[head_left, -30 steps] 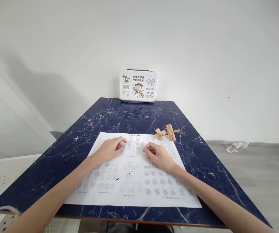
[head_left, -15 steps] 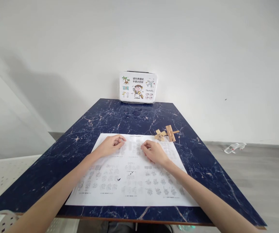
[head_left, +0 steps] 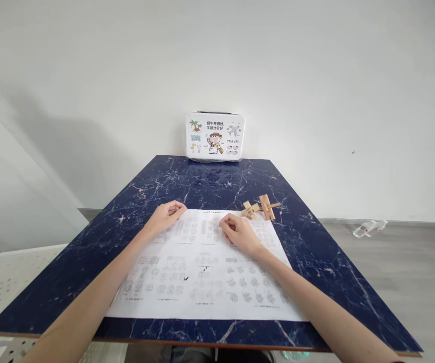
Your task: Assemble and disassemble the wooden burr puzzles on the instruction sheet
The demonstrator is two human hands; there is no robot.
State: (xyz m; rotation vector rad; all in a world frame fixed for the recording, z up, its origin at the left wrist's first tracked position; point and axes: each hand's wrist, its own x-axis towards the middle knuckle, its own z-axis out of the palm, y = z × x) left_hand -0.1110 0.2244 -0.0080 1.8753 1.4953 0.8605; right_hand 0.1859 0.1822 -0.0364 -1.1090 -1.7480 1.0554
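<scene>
A large white printed sheet lies flat before me, with rows of small faint diagrams. My left hand is over its far left corner, fingers curled together and the thumb near their tips; I see nothing in them. On the upper right part of the sheet rests my right hand, its fingers loosely closed with nothing visible inside. Just beyond it, at the sheet's far right edge, are notched wooden puzzle pieces: a crossed pair marked with a G and another crossed pair beside it.
A white case with cartoon pictures stands against the wall at the far end of the dark blue marbled table. A perforated white surface is to the left. On the floor at right lies a clear plastic bottle.
My left hand has shifted left and slightly away from me, from the upper part of the sheet to its far left corner. My right hand has hardly moved.
</scene>
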